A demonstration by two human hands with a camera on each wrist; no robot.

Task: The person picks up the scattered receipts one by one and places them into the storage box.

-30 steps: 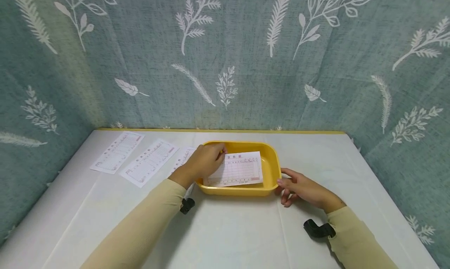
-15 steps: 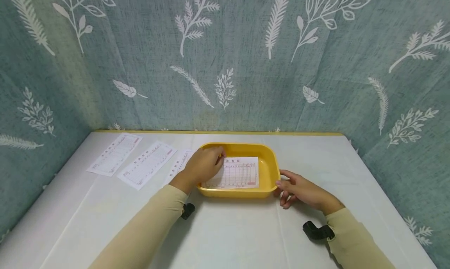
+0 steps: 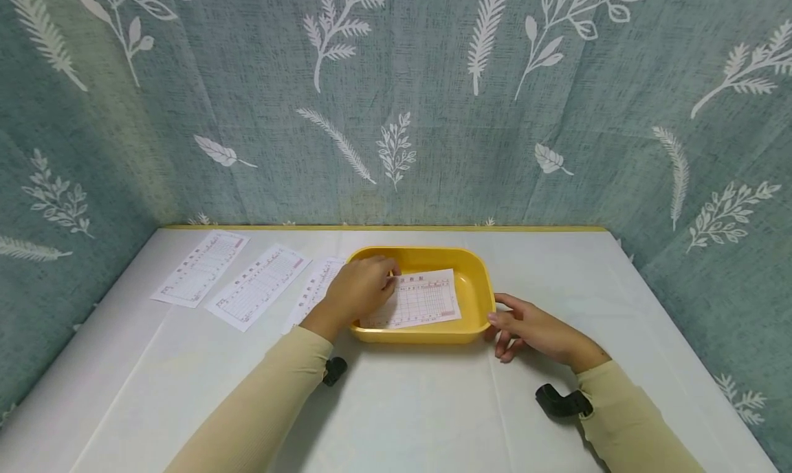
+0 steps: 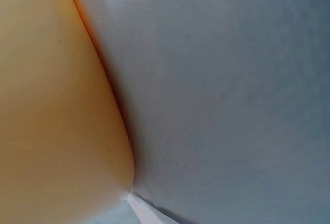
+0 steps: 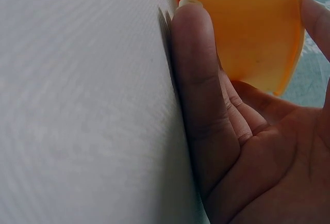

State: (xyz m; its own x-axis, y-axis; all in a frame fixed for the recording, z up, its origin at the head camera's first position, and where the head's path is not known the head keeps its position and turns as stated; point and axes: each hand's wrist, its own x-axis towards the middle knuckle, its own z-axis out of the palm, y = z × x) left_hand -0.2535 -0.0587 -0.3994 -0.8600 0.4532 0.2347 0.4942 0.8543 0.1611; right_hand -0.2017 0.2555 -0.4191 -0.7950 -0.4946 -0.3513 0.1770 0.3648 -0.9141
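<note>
A printed receipt slip [image 3: 425, 300] lies tilted inside a shallow yellow tray [image 3: 475, 287]. My left hand [image 3: 361, 287] reaches over the tray's left side and pinches the slip near its upper left corner; the fingertips are partly hidden. In the left wrist view only bare skin and the white surface show. My right hand [image 3: 535, 332] holds the tray's near right corner from outside. In the right wrist view, the thumb lies at the tray's rim and the other fingers [image 5: 196, 53] curl low against the yellow wall [image 5: 252, 33].
Three similar slips lie left of the tray: a far-left slip [image 3: 201, 268], a middle slip [image 3: 258, 286] and a near slip [image 3: 317, 287] partly behind my left arm. A white table [image 3: 427, 404] meets a leaf-patterned curtain [image 3: 433, 143] at a yellow back edge.
The slip in the tray shifts slightly with my left hand; it flattened at half a second ago and is tilted again now. My right hand stays at the tray's corner.
</note>
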